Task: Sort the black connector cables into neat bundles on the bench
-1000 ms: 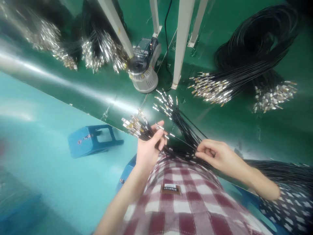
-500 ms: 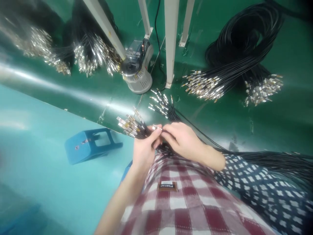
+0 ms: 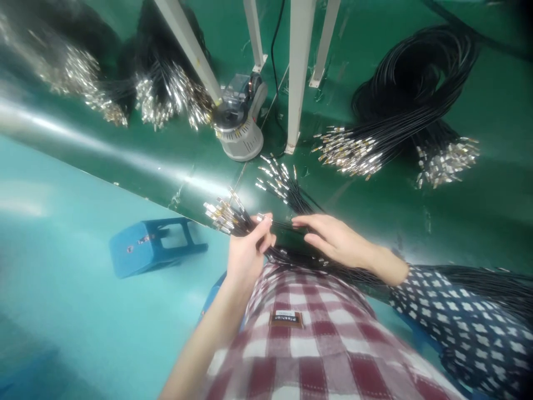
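Right hand (image 3: 339,240) has drawn back from left hand (image 3: 249,253) holding cables (image 3: 240,223).

A workshop: bundled metal-tipped cables (image 3: 296,201) lie left, right and in front of a grey machine (image 3: 242,142) on a desk (image 3: 470,228).

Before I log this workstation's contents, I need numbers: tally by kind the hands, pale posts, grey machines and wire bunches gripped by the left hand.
Hands: 2
Pale posts: 4
Grey machine: 1
Gripped wire bunch: 1
Total: 8
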A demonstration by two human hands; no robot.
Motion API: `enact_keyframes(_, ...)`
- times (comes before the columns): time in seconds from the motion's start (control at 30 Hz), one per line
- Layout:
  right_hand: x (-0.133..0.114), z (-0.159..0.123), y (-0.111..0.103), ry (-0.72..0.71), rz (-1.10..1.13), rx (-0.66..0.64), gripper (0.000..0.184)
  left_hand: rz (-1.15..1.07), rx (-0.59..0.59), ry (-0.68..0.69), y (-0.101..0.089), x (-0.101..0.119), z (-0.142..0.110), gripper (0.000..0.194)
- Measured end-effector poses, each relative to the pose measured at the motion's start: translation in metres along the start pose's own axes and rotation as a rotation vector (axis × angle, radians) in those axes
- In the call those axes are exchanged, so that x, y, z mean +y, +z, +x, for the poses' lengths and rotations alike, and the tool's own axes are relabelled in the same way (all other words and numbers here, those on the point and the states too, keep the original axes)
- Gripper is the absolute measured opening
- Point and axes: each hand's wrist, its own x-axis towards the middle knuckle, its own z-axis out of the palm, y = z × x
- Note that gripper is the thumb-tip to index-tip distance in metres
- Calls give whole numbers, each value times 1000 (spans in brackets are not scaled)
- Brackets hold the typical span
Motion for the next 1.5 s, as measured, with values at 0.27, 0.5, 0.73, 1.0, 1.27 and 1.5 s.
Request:
enact_keyframes(0.27, -37, 28, 28, 200, 284, 115, 29, 64, -169, -34, -7, 1, 3, 34)
enact_keyframes(0.5, -49, 38, 32, 199, 299, 55, 25, 257, -214, -95, -15, 1, 10, 25)
enact_keyframes(0.73, 30, 1, 21, 234, 149, -186, 47, 145, -112, -47, -29, -4, 16, 26)
enact_keyframes(1.0, 52, 109, 39, 483, -171, 28, 24, 209, -89, -25, -28, -2, 17, 26)
enact_keyframes(1.27, 34, 88, 37, 444, -156, 126, 18, 10, -105, -132, -28, -7, 11, 37)
enact_keyframes(1.5, -8, 16, 12, 129, -130, 409, 10, -112, -63, -91, -18, -7, -2, 41)
